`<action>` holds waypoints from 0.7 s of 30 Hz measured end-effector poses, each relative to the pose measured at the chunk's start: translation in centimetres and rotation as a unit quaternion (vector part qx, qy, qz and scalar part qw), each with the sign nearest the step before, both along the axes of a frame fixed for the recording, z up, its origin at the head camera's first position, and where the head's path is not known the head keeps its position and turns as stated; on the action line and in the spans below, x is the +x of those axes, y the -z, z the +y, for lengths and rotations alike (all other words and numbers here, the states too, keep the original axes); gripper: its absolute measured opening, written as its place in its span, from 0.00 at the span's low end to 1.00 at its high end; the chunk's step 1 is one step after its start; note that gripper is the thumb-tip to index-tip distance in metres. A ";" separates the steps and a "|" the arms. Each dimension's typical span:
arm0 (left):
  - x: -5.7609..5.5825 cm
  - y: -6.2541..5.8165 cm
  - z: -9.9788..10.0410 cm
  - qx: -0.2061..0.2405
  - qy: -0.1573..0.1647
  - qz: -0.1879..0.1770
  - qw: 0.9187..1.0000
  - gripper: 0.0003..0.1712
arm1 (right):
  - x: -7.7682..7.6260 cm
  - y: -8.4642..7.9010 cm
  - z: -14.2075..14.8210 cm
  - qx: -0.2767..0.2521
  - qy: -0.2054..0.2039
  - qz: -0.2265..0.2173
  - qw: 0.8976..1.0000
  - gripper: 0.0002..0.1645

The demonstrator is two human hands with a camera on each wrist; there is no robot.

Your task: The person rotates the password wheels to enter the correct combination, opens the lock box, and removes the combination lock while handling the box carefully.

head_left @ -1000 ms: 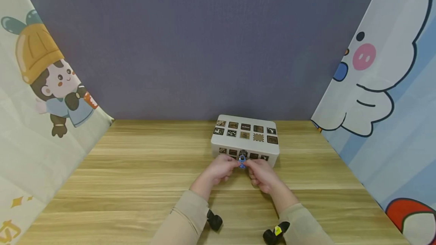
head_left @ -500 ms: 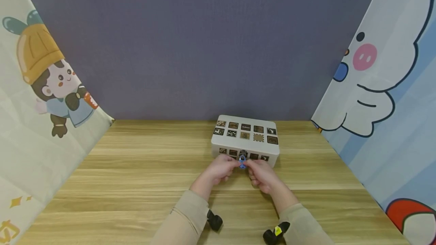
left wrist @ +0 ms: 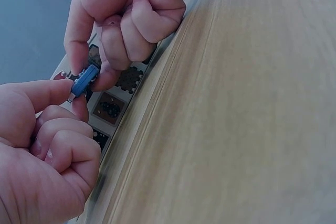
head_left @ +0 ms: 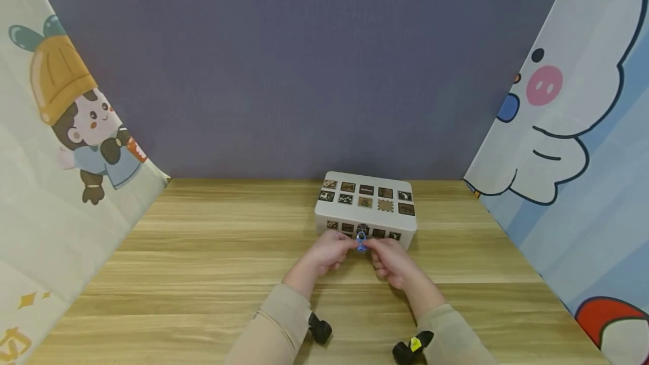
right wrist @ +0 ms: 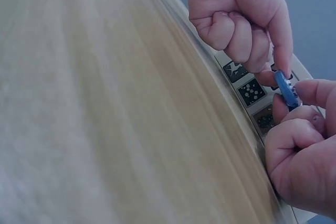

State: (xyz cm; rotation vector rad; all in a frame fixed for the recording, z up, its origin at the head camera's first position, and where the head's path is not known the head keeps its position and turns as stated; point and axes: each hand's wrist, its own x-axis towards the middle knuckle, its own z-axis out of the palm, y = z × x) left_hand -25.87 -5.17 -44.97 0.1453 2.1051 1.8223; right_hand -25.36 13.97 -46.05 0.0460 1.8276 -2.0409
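Observation:
A small blue padlock (head_left: 361, 243) hangs at the front clasp of a white box (head_left: 370, 214) printed with dark square pictures. From the left, my left hand (head_left: 330, 251) pinches it between thumb and index finger. My right hand (head_left: 390, 261) pinches its other side in the same manner. Up close in the left wrist view, the blue padlock body (left wrist: 85, 81) shows small silvery parts along its side. The remaining fingers of both hands are curled into the palms. Fingertips cover part of the padlock in both wrist views.
The box stands near the back edge of a wooden table (head_left: 203, 252), before a dark grey panel (head_left: 314, 72). Printed cartoon sheets hang at the left (head_left: 45, 196) and right (head_left: 598, 185). A black wrist camera sits under each sleeve.

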 end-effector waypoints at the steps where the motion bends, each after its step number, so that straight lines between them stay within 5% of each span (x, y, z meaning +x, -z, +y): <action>1: 0.0 0.0 0.0 0.000 0.000 0.000 1.000 0.12 | 0.0 0.0 0.0 -0.003 0.000 -0.002 1.000 0.11; 21: 0.1 0.1 0.0 0.014 0.007 -0.004 1.000 0.12 | 0.0 -0.5 1.2 -0.024 0.009 -0.015 1.000 0.12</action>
